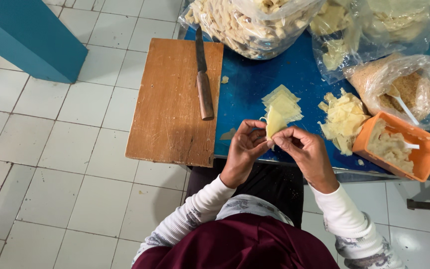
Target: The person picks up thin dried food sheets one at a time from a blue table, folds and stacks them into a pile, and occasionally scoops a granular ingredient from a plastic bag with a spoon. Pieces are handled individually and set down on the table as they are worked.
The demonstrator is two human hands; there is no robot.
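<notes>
Over a blue table [255, 84], both hands, left [244, 149] and right [307, 154], pinched a dough wrapper [274, 122] between fingertips, seemingly folding it shut.

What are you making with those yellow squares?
A person seated at a blue table holds one thin yellow dough wrapper between the left hand and right hand, pinching it at its lower edge. More wrappers lie stacked just behind it, with a looser pile beside an orange tub of pale filling. A knife rests on the wooden cutting board. Clear bags of pale pieces sit at the back.
</notes>
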